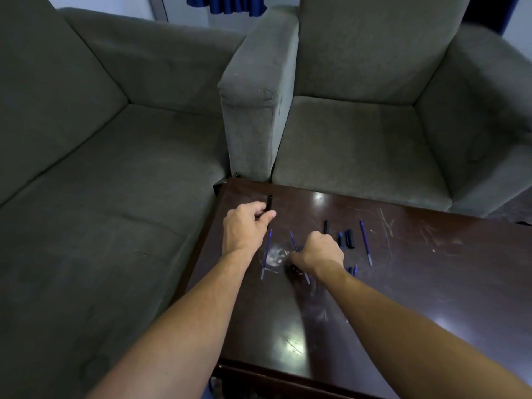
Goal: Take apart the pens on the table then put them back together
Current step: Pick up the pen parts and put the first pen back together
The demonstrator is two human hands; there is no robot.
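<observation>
Reassembly, apparently: left hand (pixel 247 223) grips black barrel (pixel 269 203); right hand (pixel 319 251) pinches blue refill (pixel 294 241); next, insert refill.

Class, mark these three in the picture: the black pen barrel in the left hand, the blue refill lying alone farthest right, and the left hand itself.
black pen barrel (pixel 269 202), head view, upper end above the fingers
blue refill (pixel 365 243), head view, mid-shaft
left hand (pixel 244 226), head view, back of the hand

The left hand (pixel 247 226) is hiding the lower end of the black pen barrel (pixel 269 202) inside its grip. The right hand (pixel 318 250) is covering part of a blue refill (pixel 293 240); whether its grip is closing on it is unclear.
</observation>
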